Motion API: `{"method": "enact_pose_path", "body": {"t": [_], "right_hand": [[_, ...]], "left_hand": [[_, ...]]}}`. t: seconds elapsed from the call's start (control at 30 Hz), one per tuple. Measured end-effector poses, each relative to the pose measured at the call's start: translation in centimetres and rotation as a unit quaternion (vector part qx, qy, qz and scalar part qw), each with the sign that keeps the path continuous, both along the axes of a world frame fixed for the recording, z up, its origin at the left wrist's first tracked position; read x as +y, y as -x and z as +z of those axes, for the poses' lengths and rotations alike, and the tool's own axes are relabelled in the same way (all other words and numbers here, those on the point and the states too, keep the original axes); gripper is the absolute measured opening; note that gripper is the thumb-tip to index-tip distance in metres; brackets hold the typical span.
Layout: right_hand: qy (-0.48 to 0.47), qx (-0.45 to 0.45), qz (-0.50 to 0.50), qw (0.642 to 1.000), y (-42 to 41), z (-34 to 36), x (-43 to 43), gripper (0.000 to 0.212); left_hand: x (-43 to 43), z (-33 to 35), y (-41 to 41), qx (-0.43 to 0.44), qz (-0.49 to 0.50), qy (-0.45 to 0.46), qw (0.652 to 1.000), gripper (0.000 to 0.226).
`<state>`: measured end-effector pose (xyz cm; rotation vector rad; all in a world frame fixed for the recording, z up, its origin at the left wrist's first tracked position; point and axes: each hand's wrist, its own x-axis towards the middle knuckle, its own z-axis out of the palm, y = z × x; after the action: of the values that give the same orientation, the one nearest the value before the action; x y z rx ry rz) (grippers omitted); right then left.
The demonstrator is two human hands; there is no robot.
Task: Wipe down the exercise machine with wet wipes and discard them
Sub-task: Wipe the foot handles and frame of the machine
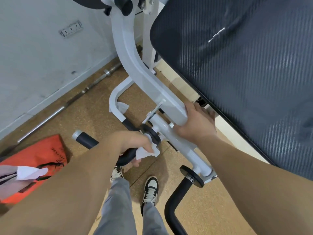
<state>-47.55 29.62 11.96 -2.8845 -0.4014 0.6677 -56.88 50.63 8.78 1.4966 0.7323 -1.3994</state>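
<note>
A white exercise machine arm [135, 68] curves down from the top to a pivot bar with black padded handles [88, 140]. My left hand [135, 145] holds a white wet wipe [144, 152] against the curved black handle beside a round black end cap [150, 133]. My right hand [196, 122] grips the lower end of the white arm. The machine's large dark padded seat [245, 73] fills the upper right.
An orange bag [42, 160] with a white wipe [30, 173] at its mouth lies on the cork floor at the left. A steel barbell [67, 102] lies along the grey wall. Another white wipe [122, 106] lies on the floor inside the white base loop. My shoes [150, 187] stand below the handles.
</note>
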Motion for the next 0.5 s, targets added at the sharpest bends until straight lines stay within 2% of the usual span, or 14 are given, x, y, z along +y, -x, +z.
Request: {"method": "enact_pose_path", "body": {"t": [0.03, 0.1, 0.13, 0.2, 0.23, 0.27, 0.33, 0.37, 0.43, 0.47, 0.5], "right_hand": [[0.004, -0.003, 0.002, 1.0, 0.0, 0.0, 0.1, 0.075], [0.011, -0.004, 0.005, 1.0, 0.0, 0.0, 0.1, 0.078], [0.016, 0.001, 0.006, 1.0, -0.1, 0.1, 0.1, 0.079], [0.02, 0.006, 0.007, 1.0, 0.0, 0.4, 0.3, 0.08], [0.018, 0.004, 0.007, 1.0, 0.0, 0.4, 0.3, 0.08], [0.014, 0.001, 0.005, 1.0, 0.1, 0.4, 0.3, 0.079], [0.008, -0.006, 0.002, 1.0, 0.2, 0.2, 0.3, 0.075], [0.007, -0.008, 0.003, 1.0, 0.2, 0.2, 0.3, 0.073], [0.01, -0.009, 0.002, 1.0, 0.2, 0.1, 0.3, 0.071], [0.013, -0.011, 0.002, 1.0, 0.2, 0.1, 0.3, 0.071], [0.015, -0.012, 0.003, 1.0, 0.2, 0.1, 0.3, 0.071]], "left_hand": [[-0.2, -0.1, -0.1, 0.003, -0.001, -0.009, 1.0, 0.025], [-1.5, -0.9, 0.3, -0.089, -0.05, -0.107, 0.989, 0.014], [-2.3, -1.1, 1.1, -0.155, -0.109, -0.186, 0.964, 0.014], [-3.6, -0.6, 3.9, -0.259, -0.256, -0.36, 0.859, 0.028], [-4.2, -0.3, 5.1, -0.291, -0.286, -0.402, 0.82, 0.038], [-4.4, 0.0, 5.8, -0.311, -0.286, -0.408, 0.809, 0.043], [-4.0, 0.3, 5.5, -0.314, -0.267, -0.384, 0.827, 0.04], [-3.6, 0.0, 4.8, -0.296, -0.229, -0.353, 0.857, 0.033], [-2.2, -0.1, 2.9, -0.192, -0.07, -0.221, 0.954, 0.017], [-1.5, 0.0, 2.1, -0.119, 0.016, -0.137, 0.983, 0.013], [-1.0, 0.3, 1.5, -0.049, 0.075, -0.055, 0.994, 0.013]]}}
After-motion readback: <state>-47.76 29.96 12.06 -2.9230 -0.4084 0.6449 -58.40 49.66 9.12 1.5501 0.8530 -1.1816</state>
